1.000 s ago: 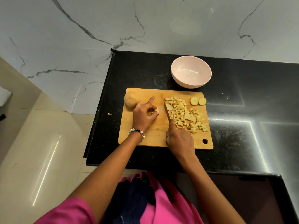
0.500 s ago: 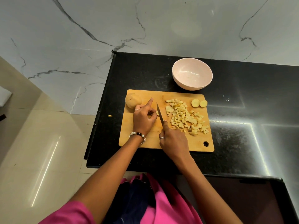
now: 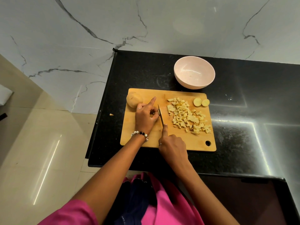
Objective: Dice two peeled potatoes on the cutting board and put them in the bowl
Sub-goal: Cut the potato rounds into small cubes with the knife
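On board [image 3: 191, 143], knife [image 3: 160, 116] lengthwise (tip away)

A pink sleeve [image 3: 71, 213] covers the upper arm at lower left. The left wrist wears a pearl-and-black bead bracelet [image 3: 140, 133]; thin silver rings [image 3: 138, 108] circle fingers on both hands.

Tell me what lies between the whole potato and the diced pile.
In the head view: the left hand pinching a small potato piece, and the knife, between potato and pile.
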{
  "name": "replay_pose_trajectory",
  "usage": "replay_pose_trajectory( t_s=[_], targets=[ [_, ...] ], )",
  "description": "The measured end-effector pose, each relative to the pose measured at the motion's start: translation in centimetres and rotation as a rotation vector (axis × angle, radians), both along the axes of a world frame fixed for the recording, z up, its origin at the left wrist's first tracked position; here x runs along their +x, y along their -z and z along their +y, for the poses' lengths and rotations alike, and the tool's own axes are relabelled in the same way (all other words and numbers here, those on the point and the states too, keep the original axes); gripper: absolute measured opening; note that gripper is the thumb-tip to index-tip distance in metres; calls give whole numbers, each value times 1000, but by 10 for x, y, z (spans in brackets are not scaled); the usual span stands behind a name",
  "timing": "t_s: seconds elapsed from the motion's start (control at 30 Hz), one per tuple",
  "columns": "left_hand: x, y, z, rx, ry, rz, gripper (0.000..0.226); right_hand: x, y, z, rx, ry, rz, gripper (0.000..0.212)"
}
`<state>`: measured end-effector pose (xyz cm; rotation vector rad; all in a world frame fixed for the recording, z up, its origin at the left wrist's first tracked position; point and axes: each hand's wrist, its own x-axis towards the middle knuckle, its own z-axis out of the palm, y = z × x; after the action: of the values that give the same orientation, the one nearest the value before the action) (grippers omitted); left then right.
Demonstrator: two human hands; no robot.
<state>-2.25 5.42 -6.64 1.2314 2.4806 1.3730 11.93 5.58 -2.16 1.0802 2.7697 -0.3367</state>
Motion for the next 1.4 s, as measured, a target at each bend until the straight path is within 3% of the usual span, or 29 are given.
replay_pose_trajectory(
  t_s=[0.2,0.47,0.77,1.4],
  targets=[
    [-1,-4,-2,0,2,-29,56,9,-3,3,-11,56,42,57],
    [1,-7,-7,99,-47,-4,34,6,-10,5,-35,96,203,53],
    [6,-3,-29,132,-100,-144,46,-5,-2,1,-59,29,132,55],
    [11,-6,-29,22,-75,-65,50,31,-10,35,51,226,137,54]
  ],
)
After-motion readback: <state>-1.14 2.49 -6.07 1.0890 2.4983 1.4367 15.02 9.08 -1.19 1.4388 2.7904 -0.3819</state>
